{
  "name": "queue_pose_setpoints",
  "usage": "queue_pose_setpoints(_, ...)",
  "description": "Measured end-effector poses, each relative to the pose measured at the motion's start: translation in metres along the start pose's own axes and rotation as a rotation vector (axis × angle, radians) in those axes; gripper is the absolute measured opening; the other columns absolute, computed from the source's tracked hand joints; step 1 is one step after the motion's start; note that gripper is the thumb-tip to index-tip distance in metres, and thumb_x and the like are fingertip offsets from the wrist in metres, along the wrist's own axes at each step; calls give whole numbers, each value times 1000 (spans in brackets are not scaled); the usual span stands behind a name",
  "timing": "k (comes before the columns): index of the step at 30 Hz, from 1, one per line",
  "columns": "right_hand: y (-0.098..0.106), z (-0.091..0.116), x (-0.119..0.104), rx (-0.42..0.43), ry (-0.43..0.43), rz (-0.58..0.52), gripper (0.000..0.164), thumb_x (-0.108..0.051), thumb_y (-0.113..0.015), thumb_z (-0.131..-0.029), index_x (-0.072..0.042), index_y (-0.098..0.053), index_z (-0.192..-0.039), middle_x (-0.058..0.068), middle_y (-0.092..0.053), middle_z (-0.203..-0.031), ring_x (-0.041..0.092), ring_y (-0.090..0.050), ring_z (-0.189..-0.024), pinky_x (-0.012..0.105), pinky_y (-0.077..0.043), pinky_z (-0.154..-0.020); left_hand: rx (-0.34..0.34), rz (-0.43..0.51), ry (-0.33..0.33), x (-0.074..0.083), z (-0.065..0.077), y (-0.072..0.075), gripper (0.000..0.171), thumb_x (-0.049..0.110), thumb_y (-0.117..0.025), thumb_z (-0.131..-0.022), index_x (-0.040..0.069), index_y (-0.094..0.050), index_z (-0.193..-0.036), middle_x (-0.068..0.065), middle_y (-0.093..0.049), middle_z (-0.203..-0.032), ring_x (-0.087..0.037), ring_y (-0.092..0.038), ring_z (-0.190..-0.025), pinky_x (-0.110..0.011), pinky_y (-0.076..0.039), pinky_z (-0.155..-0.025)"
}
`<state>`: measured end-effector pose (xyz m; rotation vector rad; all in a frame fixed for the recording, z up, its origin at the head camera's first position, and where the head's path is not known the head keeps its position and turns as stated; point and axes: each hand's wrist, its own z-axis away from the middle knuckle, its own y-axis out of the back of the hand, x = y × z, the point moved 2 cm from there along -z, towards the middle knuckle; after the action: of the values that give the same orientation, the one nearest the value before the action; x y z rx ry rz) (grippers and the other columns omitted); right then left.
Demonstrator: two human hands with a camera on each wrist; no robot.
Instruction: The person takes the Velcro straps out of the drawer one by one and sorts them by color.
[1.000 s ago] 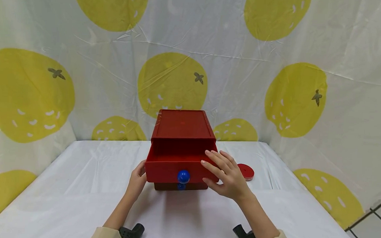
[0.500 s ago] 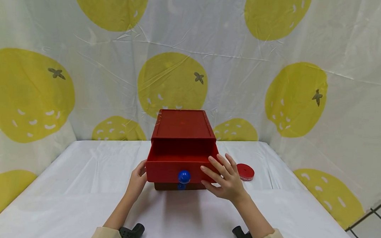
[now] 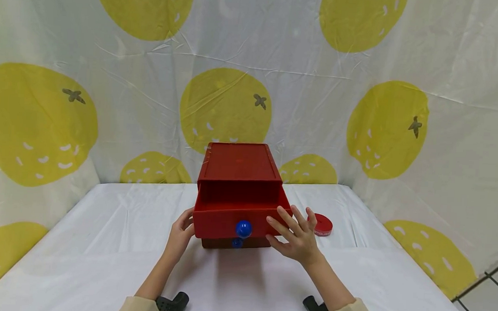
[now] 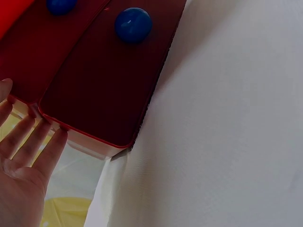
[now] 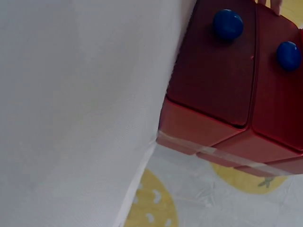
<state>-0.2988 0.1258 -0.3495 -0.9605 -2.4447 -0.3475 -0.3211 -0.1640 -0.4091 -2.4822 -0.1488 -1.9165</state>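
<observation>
A red two-drawer box (image 3: 238,162) stands on the table. Its upper drawer (image 3: 218,224), with a blue knob (image 3: 243,229), is pulled out and shows a bare interior. The lower drawer (image 3: 218,242) is closed and has its own blue knob (image 4: 133,24). At the left, my left hand (image 3: 180,233) touches the box's side with extended fingers, its thumb by the upper drawer's edge. My right hand (image 3: 297,236) has spread fingers at the drawer front's right end; contact is hard to tell. It is outside the right wrist view, where left fingertips (image 5: 275,5) show.
Behind the right hand lies a flat red roll of ribbon or tape (image 3: 323,225). A white cloth covers the table (image 3: 123,261), and a lemon-print curtain (image 3: 301,106) hangs behind. A dark grid (image 3: 482,295) stands at the lower right.
The upper drawer's front has shifted slightly to the right. My right hand has moved a little down and spread its fingers wider; the left hand has barely moved.
</observation>
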Motion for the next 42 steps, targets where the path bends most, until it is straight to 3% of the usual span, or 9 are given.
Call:
queue_pose_setpoints(6, -3, -2, -1, -55, -42, 3, 42, -31, -54, -87, -16, -54, -126, 10, -43, -139, 30, -33, -131, 47, -12, -112, 5, 14, -2, 1, 0, 1, 35, 9, -51, -89, 10, -50, -124, 12, -56, -107, 2, -57, -95, -19, -51, -77)
queue_pose_setpoints(16, -6, -6, -4, -181, -152, 83, 36, -32, -50, -92, -13, -58, -121, 9, -49, -135, 31, -42, -120, 46, -15, -112, -13, 59, -10, 2, 2, 0, 38, 12, -57, -88, 9, -49, -125, 16, -58, -106, 2, -56, -100, -18, -50, -83)
queue_pose_setpoints(22, -8, -7, -5, -271, -216, 73, 37, -34, -45, -94, -11, -58, -120, 10, -49, -134, 33, -43, -119, 37, -19, -114, -24, 93, -11, 2, 1, -1, 40, 13, -58, -88, 9, -48, -127, 15, -59, -105, 1, -57, -99, -19, -51, -82)
queue_pose_setpoints(27, -8, -10, -7, -399, -299, 44, 45, -39, -37, -96, -9, -54, -125, 11, -43, -139, 34, -37, -126, 32, -17, -115, -26, 87, -15, 2, 0, -2, 42, 14, -59, -88, 9, -47, -127, 8, -57, -112, 1, -58, -98, -20, -51, -82)
queue_pose_setpoints(32, -8, -12, -8, -504, -349, 56, 51, -41, -29, -97, -9, -48, -132, 12, -37, -143, 35, -34, -130, 39, -37, -103, -30, 63, -6, 2, 1, -2, 42, 16, -58, -89, 10, -47, -129, -9, -51, -125, 2, -57, -98, -21, -51, -84)
queue_pose_setpoints(34, -10, -13, -8, -519, -362, 44, 48, -37, -35, -96, -8, -45, -133, 13, -36, -144, 36, -33, -130, 42, -44, -95, -32, 55, -5, 1, 1, -1, 42, 16, -58, -89, 10, -46, -129, -12, -50, -128, 3, -57, -98, -21, -51, -84)
queue_pose_setpoints(39, -14, -13, -9, -541, -399, 23, 49, -35, -35, -96, -7, -41, -136, 14, -32, -146, 36, -29, -132, 42, -47, -91, -44, 37, -18, 0, 1, -1, 44, 19, -57, -89, 12, -45, -130, -10, -49, -130, 2, -56, -100, -21, -51, -84)
queue_pose_setpoints(42, -17, -13, -9, -551, -414, 28, 53, -39, -26, -96, -6, -40, -136, 14, -31, -146, 35, -29, -133, 44, -45, -94, -52, 37, -20, 1, 1, -1, 44, 20, -57, -89, 13, -45, -130, -8, -49, -130, 2, -56, -102, -21, -51, -84)
